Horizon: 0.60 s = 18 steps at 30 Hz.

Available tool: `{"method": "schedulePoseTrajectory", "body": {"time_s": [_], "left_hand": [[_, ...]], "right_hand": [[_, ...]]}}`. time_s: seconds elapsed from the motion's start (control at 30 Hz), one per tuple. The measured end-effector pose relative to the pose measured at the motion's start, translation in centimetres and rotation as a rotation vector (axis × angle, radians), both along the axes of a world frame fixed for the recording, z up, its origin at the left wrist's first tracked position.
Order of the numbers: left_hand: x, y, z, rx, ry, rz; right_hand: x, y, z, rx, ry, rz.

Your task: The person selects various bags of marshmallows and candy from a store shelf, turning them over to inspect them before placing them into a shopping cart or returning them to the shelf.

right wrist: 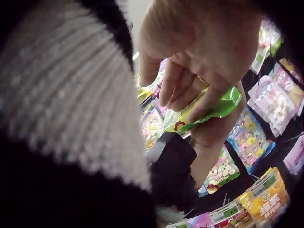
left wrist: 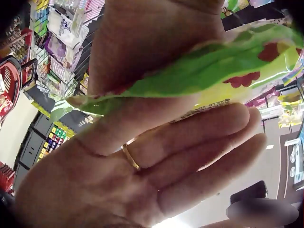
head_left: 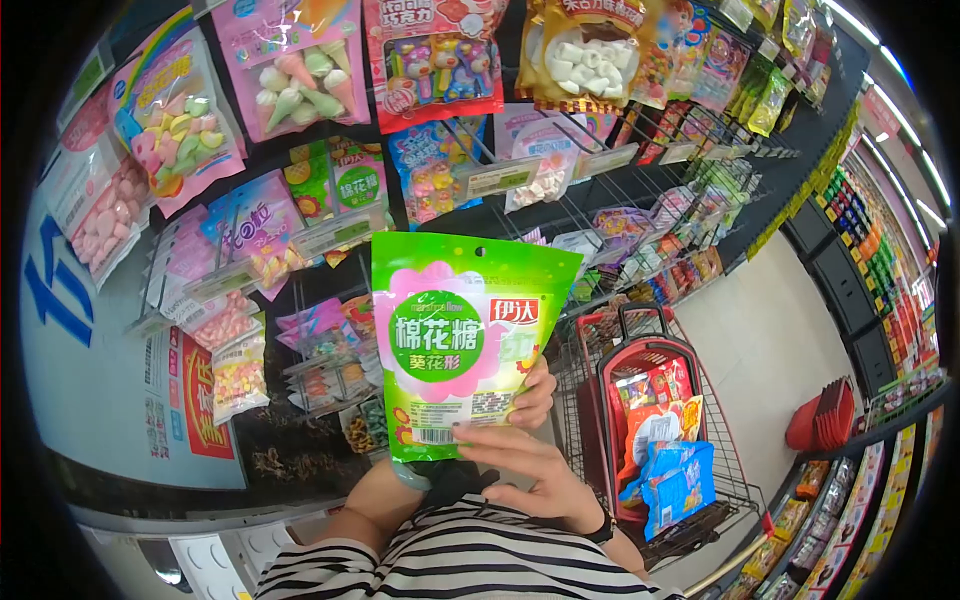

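Note:
In the head view, a green marshmallow bag (head_left: pixel 440 350) is upright, its printed side facing the camera. My left hand (head_left: pixel 533 399) grips it from behind, with fingers curled round its right edge; the rest of that hand is hidden. Across the lower front lie the outstretched fingers of my right hand (head_left: pixel 535 475), touching the bag. The left wrist view shows the right palm (left wrist: pixel 109 171) and a ring under the bag's bottom edge (left wrist: pixel 190 73), with the left hand (left wrist: pixel 152 42) above. In the right wrist view, my right hand (right wrist: pixel 199 42) reaches down to the bag (right wrist: pixel 223 104).
Racks of candy bags (head_left: pixel 300 70) hang in front and to the left. A shopping cart (head_left: pixel 735 500) stands at the right, holding a red basket (head_left: pixel 600 440) with orange and blue packets (head_left: pixel 680 490). Red baskets (head_left: pixel 822 415) are stacked on the floor farther right.

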State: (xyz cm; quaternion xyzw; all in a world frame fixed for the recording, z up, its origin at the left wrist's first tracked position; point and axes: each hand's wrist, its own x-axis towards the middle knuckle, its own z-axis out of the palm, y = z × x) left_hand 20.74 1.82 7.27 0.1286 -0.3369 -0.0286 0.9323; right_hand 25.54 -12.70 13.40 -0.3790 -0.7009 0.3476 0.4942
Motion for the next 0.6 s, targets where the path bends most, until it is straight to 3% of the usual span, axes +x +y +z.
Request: {"method": "schedulePoseTrajectory", "body": {"time_s": [0.6], "left_hand": [[0.9, -3.2, -0.6, 0.011, 0.098, 0.027]], "right_hand": [[1.0, -3.0, -0.5, -0.027, 0.010, -0.015]]}}
